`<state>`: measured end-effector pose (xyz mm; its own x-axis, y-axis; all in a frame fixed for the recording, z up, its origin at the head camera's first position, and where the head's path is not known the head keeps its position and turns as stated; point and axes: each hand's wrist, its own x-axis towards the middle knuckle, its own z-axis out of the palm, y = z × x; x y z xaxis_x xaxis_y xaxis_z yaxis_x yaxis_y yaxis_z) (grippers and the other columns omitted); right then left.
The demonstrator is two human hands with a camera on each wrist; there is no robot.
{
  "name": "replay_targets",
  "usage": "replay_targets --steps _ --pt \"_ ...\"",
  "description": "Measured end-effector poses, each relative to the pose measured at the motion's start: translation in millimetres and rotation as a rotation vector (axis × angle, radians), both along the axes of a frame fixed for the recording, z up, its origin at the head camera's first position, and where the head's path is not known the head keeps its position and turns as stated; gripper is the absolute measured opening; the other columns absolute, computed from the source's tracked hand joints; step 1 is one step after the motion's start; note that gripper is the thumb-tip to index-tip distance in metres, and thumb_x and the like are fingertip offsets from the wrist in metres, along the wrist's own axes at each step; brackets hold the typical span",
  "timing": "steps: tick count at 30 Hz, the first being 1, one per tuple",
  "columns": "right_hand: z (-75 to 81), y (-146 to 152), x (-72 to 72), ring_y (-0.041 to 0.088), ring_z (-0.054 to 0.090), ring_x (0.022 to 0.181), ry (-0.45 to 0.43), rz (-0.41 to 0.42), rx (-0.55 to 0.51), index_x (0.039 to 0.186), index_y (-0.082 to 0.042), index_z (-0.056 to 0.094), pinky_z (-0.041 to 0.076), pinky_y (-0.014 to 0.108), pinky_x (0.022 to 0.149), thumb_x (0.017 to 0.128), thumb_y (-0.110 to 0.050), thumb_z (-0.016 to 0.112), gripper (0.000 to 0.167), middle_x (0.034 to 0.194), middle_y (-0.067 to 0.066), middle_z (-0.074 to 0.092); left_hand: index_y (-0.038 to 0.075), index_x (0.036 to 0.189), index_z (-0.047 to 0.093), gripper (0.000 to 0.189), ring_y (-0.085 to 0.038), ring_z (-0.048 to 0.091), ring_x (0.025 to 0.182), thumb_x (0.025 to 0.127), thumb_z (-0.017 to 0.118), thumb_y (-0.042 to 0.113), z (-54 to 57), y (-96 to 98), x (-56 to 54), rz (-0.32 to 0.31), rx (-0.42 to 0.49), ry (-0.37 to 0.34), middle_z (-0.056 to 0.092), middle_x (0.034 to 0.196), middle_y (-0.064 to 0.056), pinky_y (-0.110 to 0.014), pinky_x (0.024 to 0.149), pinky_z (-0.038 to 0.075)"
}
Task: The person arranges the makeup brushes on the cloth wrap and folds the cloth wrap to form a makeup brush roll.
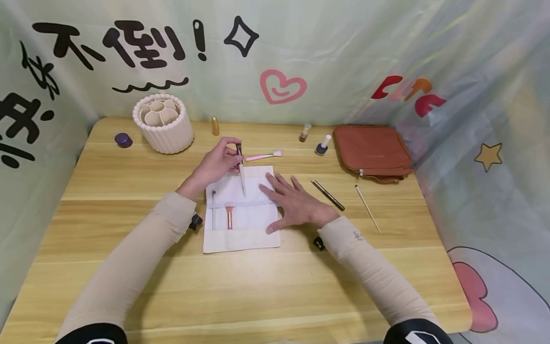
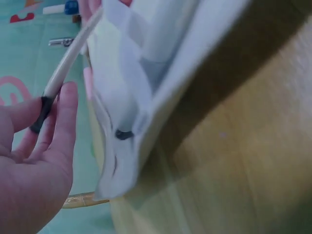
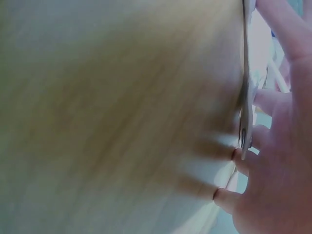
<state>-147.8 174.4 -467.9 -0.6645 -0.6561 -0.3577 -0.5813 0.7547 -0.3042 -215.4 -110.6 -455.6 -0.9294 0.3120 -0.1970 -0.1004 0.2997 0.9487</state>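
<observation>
Pale printed cloth (image 1: 343, 48) with lettering, a heart and a star stands behind a wooden worktop (image 1: 258, 296) in the head view. Near the middle lies a white pouch (image 1: 240, 241), unfolded flat. The left hand (image 1: 216, 162) pinches a brush (image 1: 242, 184) by its dark end, the light handle slanting down over the pouch's upper part; whether its tip touches the fabric I cannot tell. The right hand (image 1: 296, 203) lies along the pouch's right edge, its fingers spread wide and gripping nothing. A thin rod (image 1: 214, 210) and a copper brush (image 1: 229, 217) sit in the pouch. Just beyond its top edge lies a pink brush (image 1: 263, 155). To the right are a dark pen (image 1: 328, 195), a thin stick (image 1: 367, 209) and a brown case (image 1: 374, 148).

From the left wrist, thumb and fingers close on the brush's dark section, its pale handle rising toward the upper right, beside the pouch.

On the right wrist view, the spread fingers touch the pouch, seen nearly edge-on; much of the picture is blurred worktop.
</observation>
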Motion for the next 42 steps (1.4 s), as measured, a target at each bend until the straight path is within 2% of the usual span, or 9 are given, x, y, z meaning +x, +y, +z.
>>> replay_targets --steps 4,11,15,21,26,30,33,37,42 --pt "0.5 -0.5 0.3 0.031 -0.013 0.171 0.000 0.009 0.002 0.177 -0.028 0.005 -0.003 0.065 0.136 0.084 -0.083 0.074 0.129 0.184 0.005 -0.014 0.006 0.158 0.042 0.050 -0.024 0.074 0.095 0.112 0.061 0.014 -2.6 -2.1 3.1 -0.115 -0.073 -0.056 0.064 0.131 -0.022 -0.033 0.085 0.066" --pt "1.8 1.1 1.2 0.031 -0.012 0.171 0.015 0.006 -0.005 0.177 -0.027 0.006 -0.001 0.065 0.136 0.085 -0.082 0.073 0.127 0.184 0.005 -0.013 0.006 0.139 0.059 0.038 -0.021 0.067 0.084 0.107 0.071 0.022 -2.3 -6.2 19.5 -0.322 -0.295 0.007 0.068 0.117 -0.013 -0.032 0.075 0.053" --pt "2.0 1.8 1.4 0.032 -0.011 0.171 0.016 0.008 -0.009 0.177 -0.027 0.006 -0.001 0.065 0.136 0.085 -0.082 0.073 0.126 0.184 0.006 -0.013 0.006 0.128 0.067 0.028 -0.020 0.068 0.088 0.107 0.071 0.023 -3.1 -4.7 25.2 -0.393 -0.337 0.033 0.070 0.117 -0.011 -0.031 0.079 0.056" --pt "1.3 2.7 0.9 0.032 -0.010 0.171 0.024 0.005 -0.011 0.177 -0.026 0.008 0.000 0.065 0.136 0.085 -0.082 0.074 0.126 0.185 0.006 -0.011 0.011 0.123 0.073 0.022 -0.022 0.069 0.101 0.106 0.073 0.024 -1.5 -4.6 30.5 -0.434 -0.362 0.064 0.074 0.122 -0.008 -0.039 0.091 0.055" --pt "1.0 1.7 0.9 0.031 -0.011 0.171 0.018 0.003 -0.013 0.177 -0.027 0.008 -0.001 0.065 0.136 0.084 -0.082 0.074 0.127 0.184 0.005 -0.012 0.008 0.139 0.070 0.037 -0.030 0.066 0.118 0.106 0.073 0.024 -1.7 -17.0 33.2 -0.408 -0.410 0.187 0.071 0.134 -0.014 -0.050 0.105 0.054" --pt "0.6 -0.1 1.4 0.031 -0.012 0.171 0.013 0.010 -0.007 0.177 -0.027 0.006 -0.002 0.064 0.136 0.084 -0.083 0.073 0.127 0.184 0.005 -0.013 0.009 0.146 0.066 0.049 -0.037 0.055 0.139 0.105 0.075 0.033 0.2 -41.9 41.9 -0.400 -0.536 0.330 0.062 0.149 -0.016 -0.060 0.119 0.044" --pt "1.6 0.6 2.2 0.031 -0.012 0.171 0.018 0.009 0.007 0.177 -0.028 0.006 -0.002 0.064 0.136 0.084 -0.084 0.073 0.128 0.184 0.005 -0.013 0.011 0.160 0.054 0.075 -0.041 0.031 0.162 0.100 0.078 0.049 1.3 -61.2 51.3 -0.467 -0.660 0.393 0.044 0.170 -0.016 -0.067 0.129 0.027" --pt "3.2 2.5 3.0 0.032 -0.011 0.171 0.024 0.003 0.001 0.177 -0.026 0.007 0.000 0.065 0.136 0.084 -0.082 0.074 0.128 0.184 0.006 -0.012 0.011 0.174 0.024 0.115 -0.040 0.003 0.171 0.091 0.078 0.070 -1.5 -77.6 61.2 -0.602 -0.765 0.373 0.014 0.184 -0.014 -0.071 0.133 0.011" --pt "1.0 2.0 2.3 0.033 -0.010 0.171 0.024 0.012 -0.026 0.177 -0.025 0.009 0.000 0.066 0.136 0.084 -0.081 0.075 0.127 0.185 0.006 -0.011 0.008 0.175 0.014 0.132 -0.039 -0.002 0.171 0.084 0.073 0.083 -9.1 -87.0 65.9 -0.675 -0.837 0.382 0.005 0.185 -0.014 -0.069 0.134 0.005"
